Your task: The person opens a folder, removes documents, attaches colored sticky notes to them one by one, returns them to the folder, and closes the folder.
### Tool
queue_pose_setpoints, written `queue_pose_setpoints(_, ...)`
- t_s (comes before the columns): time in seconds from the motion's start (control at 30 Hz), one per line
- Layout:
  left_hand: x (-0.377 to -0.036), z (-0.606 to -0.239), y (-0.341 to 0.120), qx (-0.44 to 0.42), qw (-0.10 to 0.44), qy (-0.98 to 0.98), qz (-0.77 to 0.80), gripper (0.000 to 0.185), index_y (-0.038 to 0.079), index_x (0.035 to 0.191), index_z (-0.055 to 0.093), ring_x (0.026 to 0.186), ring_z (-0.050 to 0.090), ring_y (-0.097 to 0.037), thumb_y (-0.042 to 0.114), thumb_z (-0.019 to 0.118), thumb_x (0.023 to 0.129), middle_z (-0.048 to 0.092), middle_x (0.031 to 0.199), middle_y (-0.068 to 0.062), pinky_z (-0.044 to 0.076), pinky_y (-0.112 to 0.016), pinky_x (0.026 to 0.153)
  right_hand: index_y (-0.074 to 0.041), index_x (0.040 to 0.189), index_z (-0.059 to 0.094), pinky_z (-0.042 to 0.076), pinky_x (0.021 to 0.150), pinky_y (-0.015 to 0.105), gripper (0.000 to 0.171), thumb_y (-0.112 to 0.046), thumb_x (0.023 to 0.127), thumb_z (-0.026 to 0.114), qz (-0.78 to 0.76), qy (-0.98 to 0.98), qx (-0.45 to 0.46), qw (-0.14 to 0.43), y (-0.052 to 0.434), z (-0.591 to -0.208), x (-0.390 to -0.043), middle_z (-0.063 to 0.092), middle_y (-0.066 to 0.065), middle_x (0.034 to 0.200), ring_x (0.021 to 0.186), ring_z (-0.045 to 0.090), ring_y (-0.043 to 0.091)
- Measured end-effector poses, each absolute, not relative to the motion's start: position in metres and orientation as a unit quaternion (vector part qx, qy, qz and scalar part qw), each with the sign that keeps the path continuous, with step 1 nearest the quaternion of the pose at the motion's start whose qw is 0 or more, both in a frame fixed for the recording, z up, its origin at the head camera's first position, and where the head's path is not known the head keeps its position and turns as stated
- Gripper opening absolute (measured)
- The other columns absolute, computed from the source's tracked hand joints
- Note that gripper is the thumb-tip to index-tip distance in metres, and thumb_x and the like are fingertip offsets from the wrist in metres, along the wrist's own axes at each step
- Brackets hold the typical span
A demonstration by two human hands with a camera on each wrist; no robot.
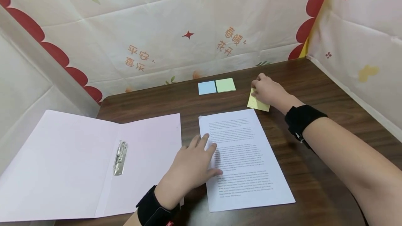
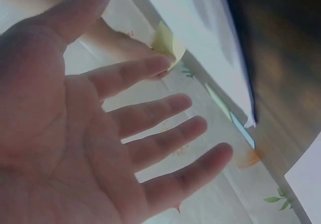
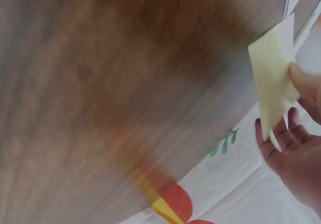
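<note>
Right hand [image 1: 267, 91]: upper right of centre in the head view, fingers pinching a yellow sticky note [image 1: 258, 103] at its upper edge; the note hangs below the fingers, just above the dark wooden table [image 1: 314, 191].
Left hand [image 1: 194, 165]: lower centre, fingers spread and straight, pressing flat on the left edge of a printed sheet [image 1: 248, 163].
Sticky pads: a blue pad [image 1: 207, 87] and a green pad [image 1: 225, 85] lie touching side by side, left of the right hand.
Folder: an open pink folder [image 1: 72, 163] with a metal clip [image 1: 120, 157] fills the lower left.
</note>
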State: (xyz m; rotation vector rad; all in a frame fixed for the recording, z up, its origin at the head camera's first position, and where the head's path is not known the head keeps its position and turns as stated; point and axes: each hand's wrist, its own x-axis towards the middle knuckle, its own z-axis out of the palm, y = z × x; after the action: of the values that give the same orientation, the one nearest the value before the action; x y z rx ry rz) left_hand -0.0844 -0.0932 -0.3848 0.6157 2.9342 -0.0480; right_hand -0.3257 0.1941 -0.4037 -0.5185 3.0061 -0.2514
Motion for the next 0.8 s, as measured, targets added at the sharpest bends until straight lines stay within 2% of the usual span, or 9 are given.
queue_pose_setpoints(0.17, -0.098, -0.371, -0.098, 0.197, 0.037, 0.979, 0.032, 0.063, 0.017, 0.148, 0.063, 0.149, 0.053, -0.036, 0.06, 0.065, 0.1, 0.053, 0.162, -0.013, 0.058, -0.056, 0.106, 0.0, 0.126, 0.069, 0.051, 0.075, 0.042, 0.026, -0.017, 0.107, 0.062, -0.158, 0.972, -0.176, 0.003, 0.185, -0.384, -0.303, 0.071, 0.021, 0.115, 0.091, 0.06, 0.031)
queue_pose_setpoints(0.3, -0.109, -0.36, -0.1, 0.167, -0.005, 0.973, 0.161, 0.054, 0.015, 0.147, 0.063, 0.141, 0.061, -0.031, 0.05, 0.06, 0.107, 0.062, 0.153, -0.01, 0.058, -0.054, 0.105, -0.004, 0.123, 0.073, 0.051, 0.074, 0.032, 0.024, -0.018, 0.104, 0.069, -0.301, 0.938, -0.172, -0.03, 0.173, -0.354, -0.268, 0.073, 0.018, 0.109, 0.092, 0.062, 0.028)
queue_pose_setpoints(0.4, -0.118, -0.353, -0.1, 0.141, -0.006, 0.93, 0.339, 0.049, 0.015, 0.148, 0.061, 0.13, 0.068, -0.026, 0.046, 0.053, 0.111, 0.068, 0.144, -0.006, 0.06, -0.048, 0.102, -0.007, 0.122, 0.076, 0.053, 0.071, 0.024, 0.024, -0.018, 0.1, 0.076, -0.4, 0.896, -0.186, -0.038, 0.159, -0.332, -0.233, 0.076, 0.015, 0.106, 0.09, 0.065, 0.026)
queue_pose_setpoints(0.5, -0.123, -0.349, -0.095, 0.134, 0.058, 0.818, 0.557, 0.056, 0.013, 0.152, 0.055, 0.124, 0.07, -0.029, 0.051, 0.038, 0.114, 0.065, 0.145, -0.011, 0.062, -0.046, 0.098, -0.008, 0.12, 0.077, 0.054, 0.065, 0.022, 0.025, -0.017, 0.097, 0.079, -0.452, 0.867, -0.211, -0.022, 0.147, -0.318, -0.196, 0.077, 0.011, 0.102, 0.083, 0.066, 0.023)
queue_pose_setpoints(0.6, -0.121, -0.347, -0.089, 0.132, 0.155, 0.68, 0.704, 0.074, 0.01, 0.157, 0.046, 0.125, 0.068, -0.031, 0.064, 0.024, 0.112, 0.056, 0.151, -0.02, 0.061, -0.052, 0.102, -0.009, 0.119, 0.078, 0.053, 0.062, 0.023, 0.024, -0.017, 0.096, 0.08, -0.468, 0.851, -0.238, -0.016, 0.139, -0.31, -0.166, 0.078, 0.007, 0.098, 0.078, 0.065, 0.019)
queue_pose_setpoints(0.67, -0.115, -0.346, -0.084, 0.14, 0.206, 0.618, 0.746, 0.084, 0.01, 0.161, 0.039, 0.125, 0.066, -0.025, 0.071, 0.018, 0.108, 0.051, 0.154, -0.023, 0.058, -0.056, 0.106, -0.009, 0.117, 0.078, 0.052, 0.061, 0.024, 0.022, -0.015, 0.096, 0.08, -0.476, 0.842, -0.252, -0.023, 0.136, -0.308, -0.151, 0.078, 0.005, 0.094, 0.075, 0.064, 0.017)
queue_pose_setpoints(0.73, -0.108, -0.346, -0.08, 0.156, 0.247, 0.569, 0.769, 0.086, 0.013, 0.164, 0.034, 0.124, 0.067, -0.021, 0.074, 0.016, 0.106, 0.051, 0.153, -0.021, 0.056, -0.059, 0.108, -0.01, 0.113, 0.077, 0.052, 0.061, 0.024, 0.017, -0.013, 0.096, 0.08, -0.48, 0.835, -0.266, -0.041, 0.133, -0.307, -0.14, 0.078, 0.002, 0.09, 0.072, 0.065, 0.016)
queue_pose_setpoints(0.8, -0.1, -0.346, -0.075, 0.179, 0.277, 0.524, 0.785, 0.084, 0.017, 0.166, 0.031, 0.121, 0.069, -0.023, 0.075, 0.015, 0.106, 0.054, 0.149, -0.016, 0.055, -0.061, 0.108, -0.012, 0.108, 0.077, 0.051, 0.06, 0.024, 0.013, -0.011, 0.096, 0.08, -0.482, 0.829, -0.279, -0.059, 0.132, -0.307, -0.133, 0.076, -0.001, 0.086, 0.071, 0.064, 0.015)
